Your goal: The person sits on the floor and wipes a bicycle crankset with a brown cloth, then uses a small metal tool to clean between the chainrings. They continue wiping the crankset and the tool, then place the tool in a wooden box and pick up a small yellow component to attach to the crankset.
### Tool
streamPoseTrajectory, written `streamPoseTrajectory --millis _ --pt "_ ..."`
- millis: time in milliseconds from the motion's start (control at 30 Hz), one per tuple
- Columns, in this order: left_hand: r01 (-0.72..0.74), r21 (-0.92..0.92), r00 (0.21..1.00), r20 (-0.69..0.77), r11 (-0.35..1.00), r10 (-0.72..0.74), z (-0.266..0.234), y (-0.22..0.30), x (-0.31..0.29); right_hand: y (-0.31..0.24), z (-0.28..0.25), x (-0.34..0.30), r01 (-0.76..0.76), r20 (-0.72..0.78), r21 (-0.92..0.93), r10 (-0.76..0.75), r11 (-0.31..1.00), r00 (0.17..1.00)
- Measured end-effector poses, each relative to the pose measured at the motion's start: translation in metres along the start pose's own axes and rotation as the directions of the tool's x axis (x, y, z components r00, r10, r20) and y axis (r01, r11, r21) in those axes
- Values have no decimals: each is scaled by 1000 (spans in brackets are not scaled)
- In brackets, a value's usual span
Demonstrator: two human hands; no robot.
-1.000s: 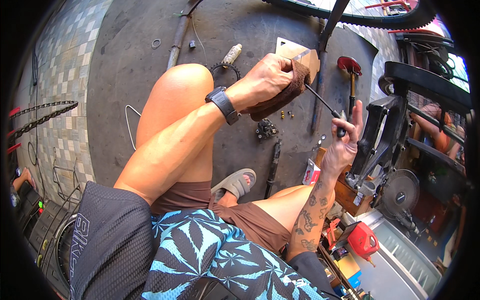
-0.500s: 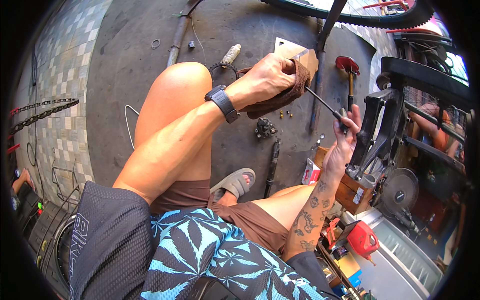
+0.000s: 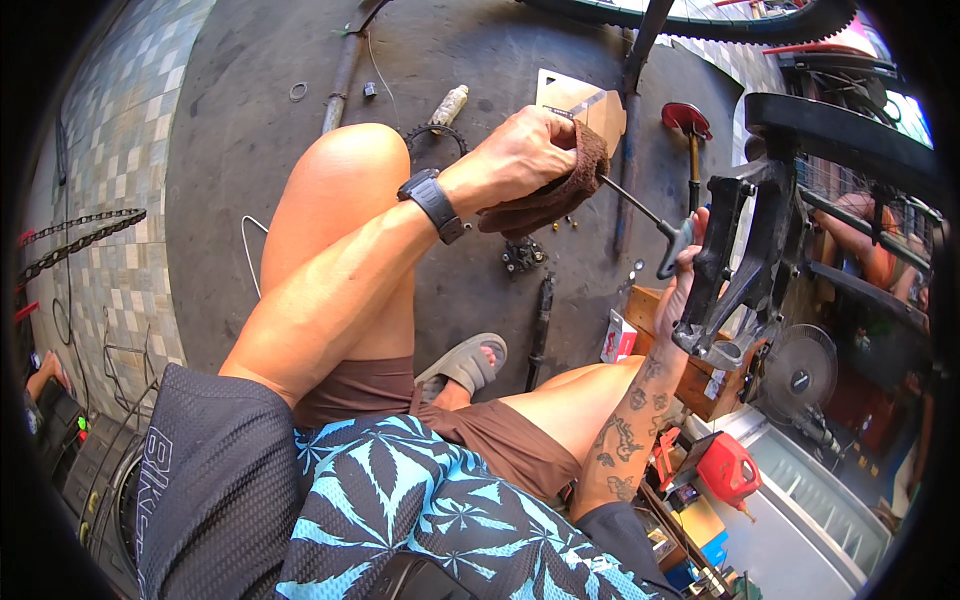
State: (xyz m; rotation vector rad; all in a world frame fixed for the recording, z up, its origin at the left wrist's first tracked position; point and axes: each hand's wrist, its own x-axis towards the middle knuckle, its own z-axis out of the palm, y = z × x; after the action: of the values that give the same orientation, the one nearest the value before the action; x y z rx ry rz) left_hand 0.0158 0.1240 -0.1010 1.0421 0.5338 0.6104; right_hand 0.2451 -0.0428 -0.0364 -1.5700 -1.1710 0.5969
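My left hand [image 3: 515, 160], with a black watch on its wrist, is closed on a brown cloth [image 3: 590, 160]. The cloth wraps round the thin dark shaft of a T-handle wrench [image 3: 640, 207]. What the shaft's far end meets is hidden in the cloth. My right hand [image 3: 687, 262] has its fingertips and thumb at the grey handle; the black bicycle frame part [image 3: 745, 250] beside it hides some of the fingers. On the mat below the cloth lie a small black mechanical part [image 3: 523, 256] and a black tube-like part [image 3: 541, 335].
A toothed ring [image 3: 435, 142], a whitish cylinder [image 3: 449, 106] and a cardboard piece [image 3: 582, 105] lie beyond my left hand. Farther right stands a red-topped tool [image 3: 686, 120]. A wooden box [image 3: 700, 385], a fan [image 3: 798, 372] and a red container [image 3: 728, 468] are at the right.
The wrench's handle has turned, its crossbar now showing broadside. My right hand has shifted slightly down behind the frame part. The left hand keeps the cloth round the shaft.
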Motion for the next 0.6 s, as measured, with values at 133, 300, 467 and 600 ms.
streamPoseTrajectory --millis 133,300,467,600 --pt "-3 75 1000 -15 997 4 0 -3 5 -6 1 2 -260 101 359 239 896 966" --pt "-120 316 993 38 941 114 5 -4 3 -11 3 11 -369 408 -211 425 905 808" --pt "-266 638 962 125 723 244 10 -7 1 -8 26 21 -251 510 -535 545 807 665" --pt "-193 536 978 40 822 204 7 -9 1 -22 43 18 -258 353 -537 492 803 796"
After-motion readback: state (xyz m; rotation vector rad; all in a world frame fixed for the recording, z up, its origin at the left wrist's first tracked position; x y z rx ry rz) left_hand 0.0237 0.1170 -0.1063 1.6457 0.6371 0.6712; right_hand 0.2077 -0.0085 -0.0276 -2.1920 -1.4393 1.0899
